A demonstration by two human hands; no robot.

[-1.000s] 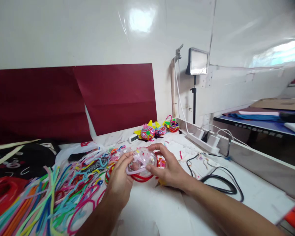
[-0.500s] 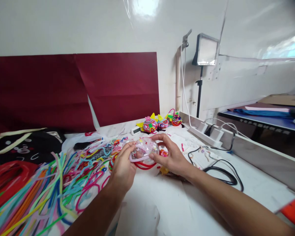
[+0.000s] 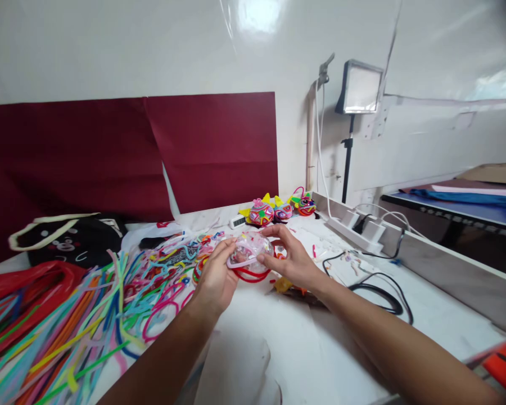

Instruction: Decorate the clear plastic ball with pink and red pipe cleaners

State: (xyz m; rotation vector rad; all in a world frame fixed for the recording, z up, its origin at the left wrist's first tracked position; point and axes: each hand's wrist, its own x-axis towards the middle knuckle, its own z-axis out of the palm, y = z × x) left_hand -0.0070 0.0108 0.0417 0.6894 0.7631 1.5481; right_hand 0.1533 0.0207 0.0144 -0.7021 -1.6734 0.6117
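Observation:
Between my two hands is a clear plastic ball point(image 3: 253, 247) with a pale pink pipe cleaner along its side and small colourful bits showing on or in it. My left hand point(image 3: 217, 275) grips its left side. On the right, the thumb and fingers of my right hand point(image 3: 289, 256) are closed on the ball. Just below it, red pipe cleaner loops point(image 3: 252, 275) show; whether they are joined to the ball I cannot tell. A yellow-handled tool point(image 3: 283, 285) lies partly hidden under my right forearm.
Many pipe cleaners point(image 3: 80, 332) spread over the left of the white table point(image 3: 236, 360). Decorated fish-like balls point(image 3: 261, 212) and a small white timer point(image 3: 237, 222) stand at the back. On the right are a power strip point(image 3: 354, 233) and a black cable point(image 3: 379, 306). A black bag point(image 3: 88, 242) lies far left.
The view has swung slightly left, so everything sits a little further right. Both hands keep their hold on the ball, with little visible change in grip.

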